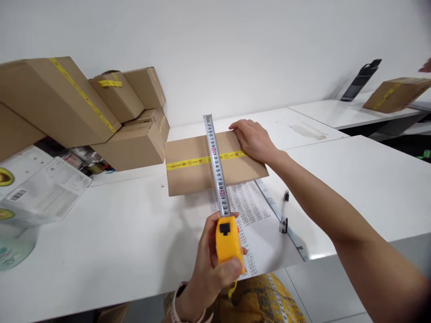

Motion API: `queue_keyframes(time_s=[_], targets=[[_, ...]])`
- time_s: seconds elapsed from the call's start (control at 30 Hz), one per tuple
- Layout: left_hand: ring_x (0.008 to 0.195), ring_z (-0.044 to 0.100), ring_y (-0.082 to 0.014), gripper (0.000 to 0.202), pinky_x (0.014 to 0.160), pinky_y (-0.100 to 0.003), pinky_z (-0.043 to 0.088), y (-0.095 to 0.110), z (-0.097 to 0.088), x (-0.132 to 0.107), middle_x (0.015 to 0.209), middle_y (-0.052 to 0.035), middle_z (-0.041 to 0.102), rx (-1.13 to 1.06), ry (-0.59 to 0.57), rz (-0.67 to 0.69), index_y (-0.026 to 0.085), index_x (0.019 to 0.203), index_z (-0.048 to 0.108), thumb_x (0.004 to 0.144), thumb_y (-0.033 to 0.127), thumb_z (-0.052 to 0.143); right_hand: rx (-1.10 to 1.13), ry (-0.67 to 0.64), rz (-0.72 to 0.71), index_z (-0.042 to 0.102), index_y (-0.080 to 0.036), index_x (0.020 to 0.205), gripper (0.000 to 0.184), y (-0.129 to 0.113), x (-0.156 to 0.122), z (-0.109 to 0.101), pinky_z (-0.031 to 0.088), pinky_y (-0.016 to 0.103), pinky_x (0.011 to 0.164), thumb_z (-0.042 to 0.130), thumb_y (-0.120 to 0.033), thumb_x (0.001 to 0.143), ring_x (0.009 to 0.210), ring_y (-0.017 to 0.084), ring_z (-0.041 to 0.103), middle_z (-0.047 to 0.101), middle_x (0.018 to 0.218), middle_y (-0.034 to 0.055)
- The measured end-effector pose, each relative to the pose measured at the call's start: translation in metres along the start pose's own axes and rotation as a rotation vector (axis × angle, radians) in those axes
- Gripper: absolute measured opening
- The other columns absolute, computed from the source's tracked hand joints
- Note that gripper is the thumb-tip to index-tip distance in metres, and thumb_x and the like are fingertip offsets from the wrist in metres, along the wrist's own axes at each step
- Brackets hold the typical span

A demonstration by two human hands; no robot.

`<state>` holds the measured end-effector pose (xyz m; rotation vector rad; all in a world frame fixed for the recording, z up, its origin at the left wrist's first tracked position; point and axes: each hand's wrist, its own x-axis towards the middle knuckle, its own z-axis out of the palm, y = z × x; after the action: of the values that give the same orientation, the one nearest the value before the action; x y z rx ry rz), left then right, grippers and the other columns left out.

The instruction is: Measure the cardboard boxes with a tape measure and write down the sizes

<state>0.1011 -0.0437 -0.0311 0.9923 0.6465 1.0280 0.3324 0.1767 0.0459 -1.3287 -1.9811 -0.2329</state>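
Note:
My left hand is closed around a yellow tape measure, low in the middle. Its metal blade stretches away from me across a brown cardboard box sealed with yellow tape. The blade's hooked end reaches past the box's far edge. My right hand rests on the box's right end, fingers bent over the far edge and top; I cannot see all the fingertips. Partly under the box lies a printed sheet with rows of figures, and a pen lies to its right.
Cardboard boxes are stacked at the left, beside a white carton with avocado pictures. A greenish clear container stands at the left edge. Far right are a dark bottle, another taped box and part of another person's hand.

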Motion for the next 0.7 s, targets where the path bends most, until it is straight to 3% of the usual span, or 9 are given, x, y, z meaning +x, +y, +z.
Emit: queue_keyframes(time_s=[0.17,0.33,0.5,0.7], targets=[[0.086,0.069,-0.0171,0.073,0.068,-0.028,0.063,-0.021,0.013,0.002,0.136,-0.0098,0.057,-0.021,0.025,-0.055,0.029,0.134,0.055,0.073,0.052,0.088,-0.11,-0.02,-0.066,0.057,-0.022,0.136,0.044,-0.006,-0.006,-0.004,0.04,0.043,0.086,0.027,-0.024,0.103,0.099,0.03,0.056,0.07,0.11,0.0128],[0.088,0.069,-0.0184,0.069,0.076,-0.033,0.063,-0.033,0.022,-0.003,0.134,-0.0105,0.058,-0.019,0.023,-0.077,0.028,0.131,0.056,0.074,0.054,0.087,-0.163,-0.058,-0.117,0.05,-0.029,0.149,0.051,-0.005,-0.003,-0.006,0.036,0.041,0.083,0.029,-0.021,0.103,0.091,0.028,0.052,0.066,0.104,0.0104],[0.09,0.067,-0.0194,0.074,0.086,-0.041,0.064,-0.043,0.021,-0.005,0.137,-0.0114,0.057,-0.043,0.025,-0.081,0.029,0.132,0.054,0.072,0.057,0.087,-0.148,-0.074,-0.148,0.053,-0.039,0.147,0.047,-0.004,0.0,-0.006,0.036,0.042,0.086,0.033,-0.03,0.106,0.092,0.027,0.051,0.064,0.107,0.0092],[0.093,0.067,-0.0225,0.076,0.085,-0.043,0.063,-0.046,0.018,-0.006,0.138,-0.0115,0.056,-0.011,0.017,-0.117,0.031,0.132,0.052,0.069,0.057,0.088,-0.119,-0.082,-0.185,0.059,-0.042,0.142,0.043,-0.001,0.0,-0.005,0.037,0.044,0.086,0.037,-0.043,0.105,0.094,0.028,0.05,0.065,0.11,0.0094]])
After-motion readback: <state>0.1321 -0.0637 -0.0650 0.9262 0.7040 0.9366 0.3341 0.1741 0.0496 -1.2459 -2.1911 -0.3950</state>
